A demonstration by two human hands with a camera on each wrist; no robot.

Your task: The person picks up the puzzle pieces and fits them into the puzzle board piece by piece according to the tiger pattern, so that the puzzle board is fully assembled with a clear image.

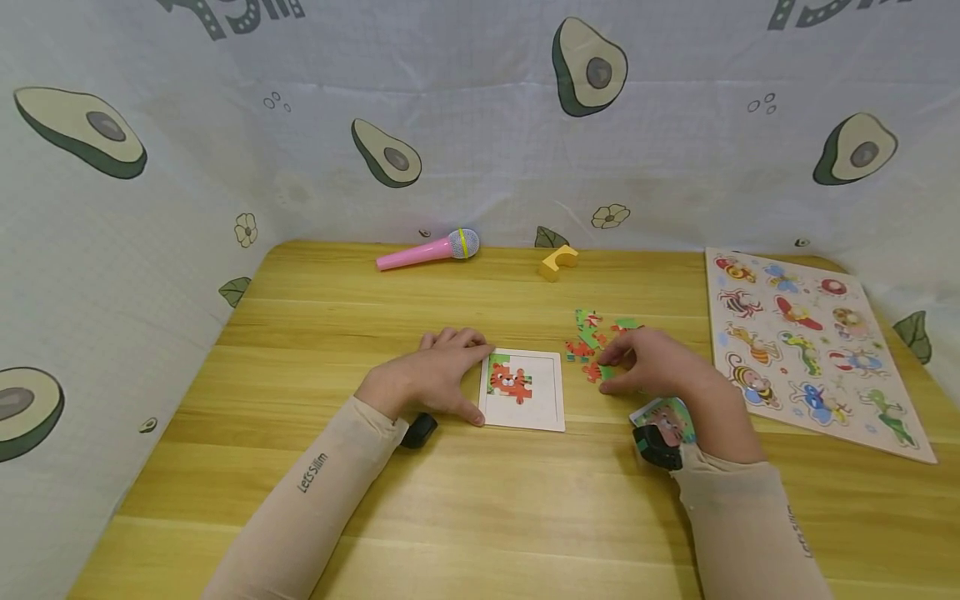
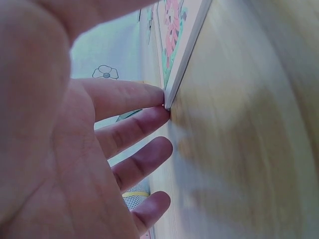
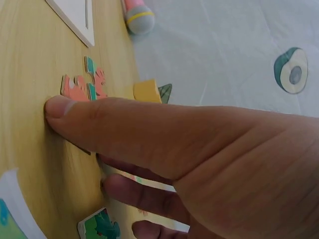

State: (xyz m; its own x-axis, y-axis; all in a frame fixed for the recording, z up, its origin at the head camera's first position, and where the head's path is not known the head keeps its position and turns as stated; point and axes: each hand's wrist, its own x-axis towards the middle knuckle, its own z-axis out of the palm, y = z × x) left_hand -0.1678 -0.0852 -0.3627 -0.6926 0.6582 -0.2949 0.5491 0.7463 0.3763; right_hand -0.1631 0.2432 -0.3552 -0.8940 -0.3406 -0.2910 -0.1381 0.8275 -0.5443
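A white square puzzle board lies mid-table, with a partly assembled orange tiger picture in it. My left hand spans the board's left edge, index fingertip at the far corner and thumb at the near one. In the left wrist view its fingers are fairly straight and spread. My right hand reaches down to the loose puzzle pieces; its thumb and index finger pinch a green-edged puzzle piece, mostly hidden by the thumb in the right wrist view.
Under the right wrist lies a picture card. A large insect puzzle board occupies the table's right side. At the back are a pink toy microphone and a yellow arch block, before a printed cloth wall.
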